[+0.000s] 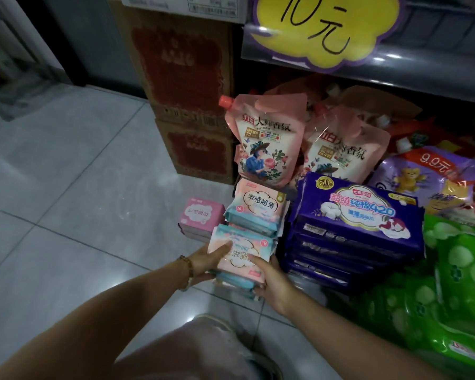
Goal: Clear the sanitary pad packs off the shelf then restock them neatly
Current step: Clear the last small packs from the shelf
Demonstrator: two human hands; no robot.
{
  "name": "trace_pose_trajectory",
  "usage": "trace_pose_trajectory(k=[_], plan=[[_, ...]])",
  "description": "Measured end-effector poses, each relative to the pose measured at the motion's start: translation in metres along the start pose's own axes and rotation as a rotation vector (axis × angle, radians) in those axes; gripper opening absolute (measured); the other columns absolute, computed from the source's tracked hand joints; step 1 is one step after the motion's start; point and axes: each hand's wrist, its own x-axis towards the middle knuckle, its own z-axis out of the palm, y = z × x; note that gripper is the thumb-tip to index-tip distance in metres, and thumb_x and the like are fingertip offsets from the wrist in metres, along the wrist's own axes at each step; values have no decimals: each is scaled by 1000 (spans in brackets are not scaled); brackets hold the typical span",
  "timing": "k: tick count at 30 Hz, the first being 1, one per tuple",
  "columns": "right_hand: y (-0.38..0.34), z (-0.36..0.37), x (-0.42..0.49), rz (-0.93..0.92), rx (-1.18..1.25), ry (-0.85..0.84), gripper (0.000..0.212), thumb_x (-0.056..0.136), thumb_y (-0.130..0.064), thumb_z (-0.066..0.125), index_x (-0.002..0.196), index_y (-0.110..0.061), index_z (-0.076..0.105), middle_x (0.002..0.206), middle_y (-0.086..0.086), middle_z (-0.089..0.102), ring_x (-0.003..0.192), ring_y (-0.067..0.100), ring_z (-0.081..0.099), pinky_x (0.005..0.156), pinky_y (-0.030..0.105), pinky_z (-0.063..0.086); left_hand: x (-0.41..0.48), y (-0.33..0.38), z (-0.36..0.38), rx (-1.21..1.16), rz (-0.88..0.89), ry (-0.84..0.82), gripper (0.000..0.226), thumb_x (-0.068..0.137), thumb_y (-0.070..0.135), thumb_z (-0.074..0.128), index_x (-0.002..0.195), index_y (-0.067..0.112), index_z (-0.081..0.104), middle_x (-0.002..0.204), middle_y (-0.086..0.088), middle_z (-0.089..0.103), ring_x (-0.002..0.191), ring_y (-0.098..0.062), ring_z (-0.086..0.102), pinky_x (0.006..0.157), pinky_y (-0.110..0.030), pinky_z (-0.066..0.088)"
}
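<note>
Head view: both hands are on the near stack of pink-and-blue pad packs (240, 259), low in front of the shelf (422, 67). The left hand (205, 263) grips the stack's left side with its thumb on the top pack. The right hand (272, 281) grips the right side, fingers curled round the edge. Can't tell if the stack rests on the floor (66, 187) or is lifted. A beaded bracelet (187, 272) is on the left wrist.

Just beyond is a second pink-and-blue stack (255, 212), touching the near one. A small pink pack (202, 216) sits left of it on the floor. A stack of purple pad packs (359, 215) is just right, and green packs (464, 283) are further right and nearer.

Farther back, two pink spouted pouches (261, 144) lean upright under the shelf, with a purple bear bag (422, 182) to the right. Cardboard boxes (184, 78) are stacked far left. A yellow price sign (324, 28) hangs on the shelf edge.
</note>
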Motion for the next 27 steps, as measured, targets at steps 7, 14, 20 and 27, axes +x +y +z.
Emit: trace_pose_trajectory(k=[7,14,20,27], plan=[[2,-8,4,-55,-88,69,40,91,-22,63,126,-26,46,96,-3,68,81,14,66,57,26,52,6,1,7,82,-28,-20,27,91,50,50,107,29,49,106,5,63,102,-17,58,90,-37,50],[-4,-14,-10,-90,-331,37,62,92,-27,62,145,-19,32,125,4,59,90,14,62,71,27,49,-14,19,-15,301,-46,119,73,86,62,47,145,22,30,146,-2,40,133,-27,38,104,-47,39],[-43,-23,-71,-220,-779,-70,56,95,-24,56,144,-16,30,138,-4,45,128,19,46,96,20,35,-53,46,-17,634,109,247,76,88,62,39,148,17,26,154,-5,27,139,-28,30,113,-41,28],[-134,-36,-160,-505,-1343,-274,52,94,-32,58,142,-20,42,141,-7,47,125,4,45,97,10,32,-126,104,18,1014,334,303,61,93,49,46,144,18,33,147,-2,41,131,-20,42,106,-26,32]])
